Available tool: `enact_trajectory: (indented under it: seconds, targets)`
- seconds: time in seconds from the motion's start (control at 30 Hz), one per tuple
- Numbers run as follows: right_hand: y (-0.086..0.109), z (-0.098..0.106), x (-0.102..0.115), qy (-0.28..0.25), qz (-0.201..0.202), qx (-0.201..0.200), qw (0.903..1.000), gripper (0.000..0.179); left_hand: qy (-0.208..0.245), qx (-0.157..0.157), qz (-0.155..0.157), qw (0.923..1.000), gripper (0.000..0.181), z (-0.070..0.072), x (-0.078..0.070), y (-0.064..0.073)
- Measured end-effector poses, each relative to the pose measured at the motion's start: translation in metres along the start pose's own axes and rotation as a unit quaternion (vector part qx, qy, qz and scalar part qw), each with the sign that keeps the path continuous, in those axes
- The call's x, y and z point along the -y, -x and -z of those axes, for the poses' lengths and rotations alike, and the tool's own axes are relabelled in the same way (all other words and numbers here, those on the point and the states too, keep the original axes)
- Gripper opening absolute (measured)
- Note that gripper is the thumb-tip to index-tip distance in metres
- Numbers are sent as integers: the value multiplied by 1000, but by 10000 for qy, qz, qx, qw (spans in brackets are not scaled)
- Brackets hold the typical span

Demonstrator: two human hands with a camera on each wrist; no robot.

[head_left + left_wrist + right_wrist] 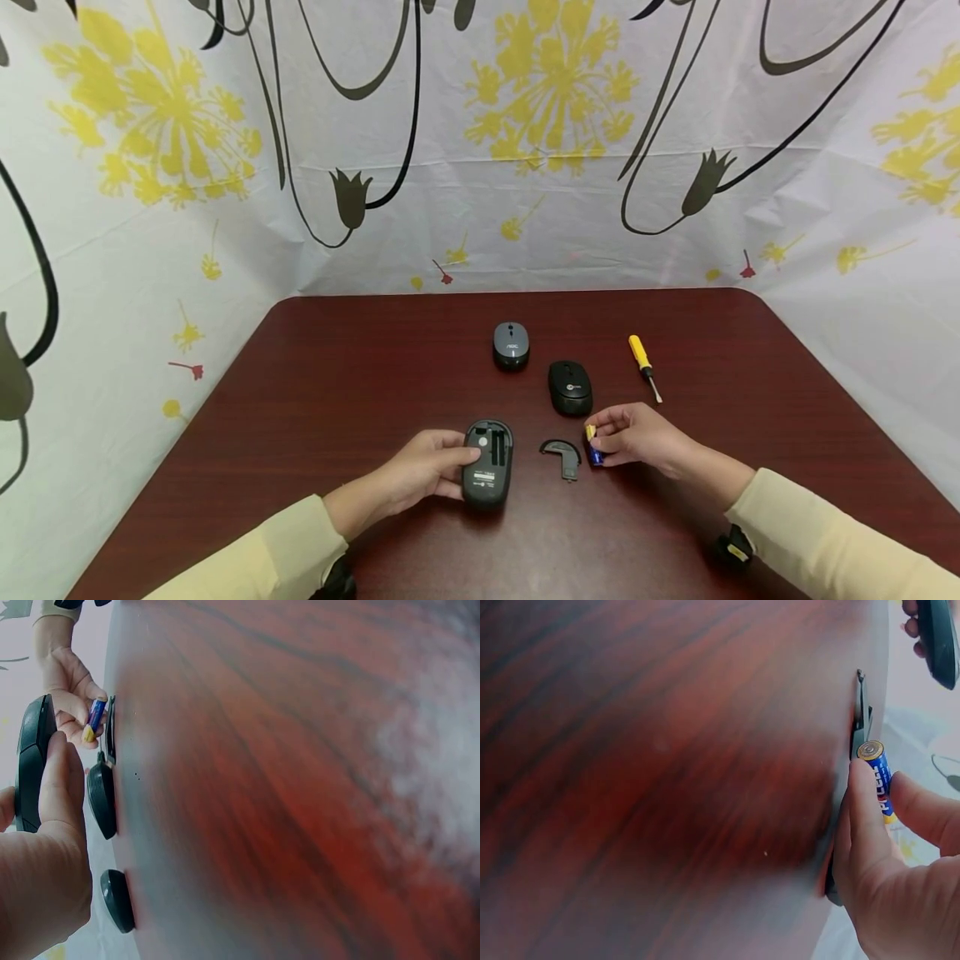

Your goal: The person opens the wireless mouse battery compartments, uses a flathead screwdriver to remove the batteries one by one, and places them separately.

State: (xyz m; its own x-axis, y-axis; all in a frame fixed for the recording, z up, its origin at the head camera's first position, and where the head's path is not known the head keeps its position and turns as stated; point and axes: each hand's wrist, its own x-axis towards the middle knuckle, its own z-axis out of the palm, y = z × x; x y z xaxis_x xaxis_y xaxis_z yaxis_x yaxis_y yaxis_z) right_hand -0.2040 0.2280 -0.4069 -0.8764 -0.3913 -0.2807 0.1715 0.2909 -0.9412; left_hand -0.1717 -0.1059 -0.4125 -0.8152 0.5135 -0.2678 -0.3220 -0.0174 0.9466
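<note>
My left hand [433, 468] grips a black computer mouse [489, 492] by its left side, underside turned up, with its battery slot uncovered. The thumb lies on the mouse's base and the fingers go beneath it. In my right hand [637, 437] a blue and yellow battery [595, 446] is pinched between thumb and fingers; the right wrist view shows its flat end [871, 750] and lettering. A curved black battery cover [564, 457] with a short tab lies on the table between the hands, just left of the battery.
Behind the right hand sits a second black mouse [570, 388], and a grey-topped mouse [511, 346] stands farther back. A yellow-handled screwdriver [643, 367] lies at the back right of the dark red table [375, 350]. A patterned cloth [420, 125] hangs behind.
</note>
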Motion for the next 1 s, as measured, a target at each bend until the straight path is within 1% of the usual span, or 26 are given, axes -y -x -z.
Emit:
enact_trajectory:
  seconds: [0.17,0.33,0.47,0.7,1.0]
  targets:
    - [0,-3,-1,116,-92,-128,9998,30,-7,-22,-16,10000,40,1,0,0]
    - [-1,-7,-1,429,-41,-313,9986,27,-12,-60,-32,10000,40,3,0,-1]
    - [-1,-10,0,736,24,-492,9961,25,-1,-66,-31,10000,41,4,0,-1]
    - [-3,-15,0,1066,188,-586,9924,21,-10,-140,-63,9999,44,6,0,0]
    - [-3,-19,2,1399,112,-957,9855,18,-38,-213,-83,9997,46,12,0,0]
